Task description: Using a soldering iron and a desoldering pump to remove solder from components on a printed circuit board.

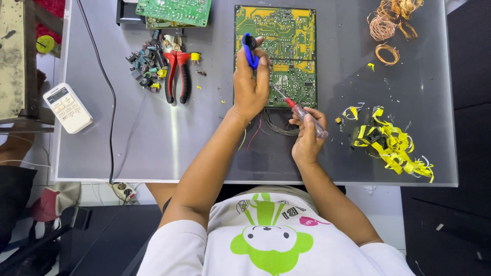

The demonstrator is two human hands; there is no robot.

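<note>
Seen from above: a grey, glossy counter (153, 143) with a large green-and-yellow printed circuit board (286, 30) lying flat near its far middle. Left hand (250, 84) closed around a blue-handled tool (249, 51), its upper end standing over the board's left edge; tip hidden behind the fingers. Right hand (307, 135) just below the board's near edge, wrapped around the clear handle of a red-collared screwdriver (306, 115), thin shaft slanting up-left onto the board's lower part. Hands close together but not touching. A bundle of thin dark and red wires (271, 125) trailing from the board's near edge, between the two wrists.

Left of the board: red-handled pliers (176, 71) lying beside a heap of small loose electronic components (146, 66). Farther left, a white remote control (67, 107) at the counter's edge, and a black cable (105, 82) running across. Top left, a second green circuit board (174, 10). Top right, coils of copper wire (391, 23). Right of the hands, a tangle of yellow tape strips (391, 143).
</note>
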